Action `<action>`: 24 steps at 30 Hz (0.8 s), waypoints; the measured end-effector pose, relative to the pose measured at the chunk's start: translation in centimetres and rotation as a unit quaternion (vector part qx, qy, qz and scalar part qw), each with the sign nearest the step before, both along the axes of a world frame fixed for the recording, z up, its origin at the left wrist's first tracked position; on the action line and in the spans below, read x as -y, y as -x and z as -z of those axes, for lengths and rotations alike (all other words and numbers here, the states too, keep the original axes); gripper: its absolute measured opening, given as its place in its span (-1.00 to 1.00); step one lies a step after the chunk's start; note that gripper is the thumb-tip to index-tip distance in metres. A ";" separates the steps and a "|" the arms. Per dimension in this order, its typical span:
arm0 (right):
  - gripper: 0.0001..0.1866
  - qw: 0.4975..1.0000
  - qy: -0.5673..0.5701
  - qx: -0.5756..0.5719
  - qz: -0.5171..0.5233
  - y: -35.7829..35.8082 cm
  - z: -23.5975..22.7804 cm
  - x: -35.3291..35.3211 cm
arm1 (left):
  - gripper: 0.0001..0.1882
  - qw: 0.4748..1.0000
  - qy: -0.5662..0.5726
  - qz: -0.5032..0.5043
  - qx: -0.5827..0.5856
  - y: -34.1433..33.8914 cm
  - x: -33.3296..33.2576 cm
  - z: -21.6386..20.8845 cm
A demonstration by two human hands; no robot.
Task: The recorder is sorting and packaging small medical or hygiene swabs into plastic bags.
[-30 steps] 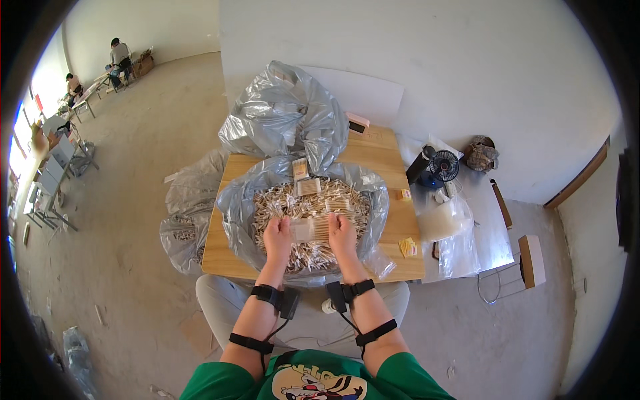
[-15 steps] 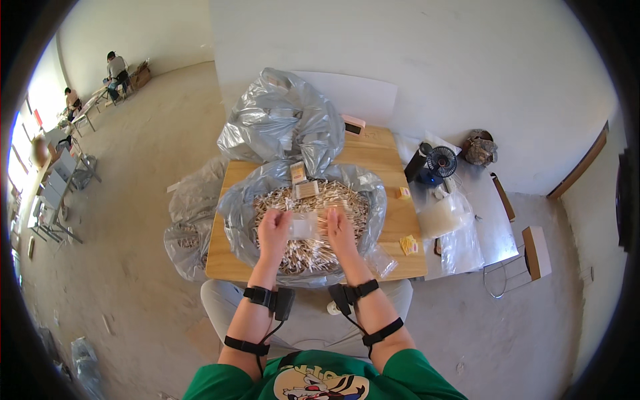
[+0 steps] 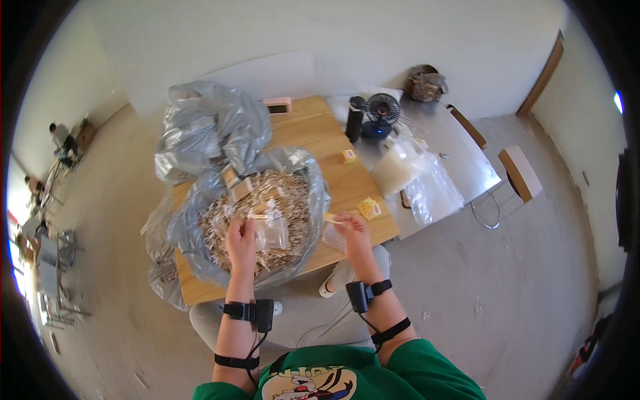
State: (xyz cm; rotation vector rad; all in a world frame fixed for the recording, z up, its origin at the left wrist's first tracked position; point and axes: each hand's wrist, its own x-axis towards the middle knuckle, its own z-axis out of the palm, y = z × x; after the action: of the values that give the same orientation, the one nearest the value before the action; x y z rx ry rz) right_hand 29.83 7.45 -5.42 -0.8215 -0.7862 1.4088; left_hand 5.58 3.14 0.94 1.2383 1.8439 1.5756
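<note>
My left hand (image 3: pixel 241 240) is closed on the edge of a clear plastic bag (image 3: pixel 273 235), held above a heap of cotton swabs (image 3: pixel 288 190). Whether swabs lie inside the bag or only show through it, I cannot tell. The heap fills a grey plastic sack (image 3: pixel 319 193) with its mouth spread wide on the wooden table. Over the table's right front part, my right hand (image 3: pixel 353 232) pinches a small yellow slip (image 3: pixel 330 219). Beside that hand lie several yellow cards (image 3: pixel 369 209) and another clear plastic bag (image 3: pixel 335 237).
Small boxes (image 3: pixel 240 189) of swabs rest on the heap. Behind stands a bulging grey sack (image 3: pixel 210 127). On the wooden table (image 3: pixel 303 120) sits a yellow stack (image 3: pixel 348 156). The metal table (image 3: pixel 477 177) holds a fan (image 3: pixel 382 110), a black bottle (image 3: pixel 355 119) and clear bags (image 3: pixel 400 167).
My right hand has gone from above the swabs to the right, and now has a yellow slip. My left hand keeps the clear bag over the heap. The view has turned right.
</note>
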 end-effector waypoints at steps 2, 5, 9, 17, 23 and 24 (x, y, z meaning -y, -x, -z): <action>-0.87 0.982 -0.049 0.156 0.098 -6.0 3.3 -2.3 | -0.74 0.988 0.054 0.083 0.117 -3.6 -0.3 -0.1; -0.88 0.934 -0.065 0.309 0.170 -12.0 7.3 -4.7 | -0.79 0.975 0.100 0.161 0.114 -8.0 -1.3 2.9; -0.88 0.887 -0.009 0.444 0.127 -14.1 7.3 -6.2 | -0.81 0.958 0.135 0.242 0.074 -12.5 -2.5 6.5; -0.80 0.777 -0.089 0.611 0.123 -14.5 6.3 -7.4 | -0.80 0.948 0.175 0.265 0.022 -15.4 -6.1 11.3; -0.79 0.786 -0.163 0.575 0.157 -10.2 5.3 -4.4 | -0.81 0.953 0.141 0.255 -0.085 -16.6 -7.2 12.0; -0.74 0.793 -0.162 0.577 0.112 -8.2 5.3 -3.3 | -0.81 0.948 0.172 0.259 -0.074 -16.3 -7.3 12.2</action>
State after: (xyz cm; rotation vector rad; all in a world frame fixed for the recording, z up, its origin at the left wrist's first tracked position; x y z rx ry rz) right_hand 38.00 10.71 -10.73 -1.4403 -1.7215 0.3882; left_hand 21.86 10.44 -11.30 1.5366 1.6032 0.8612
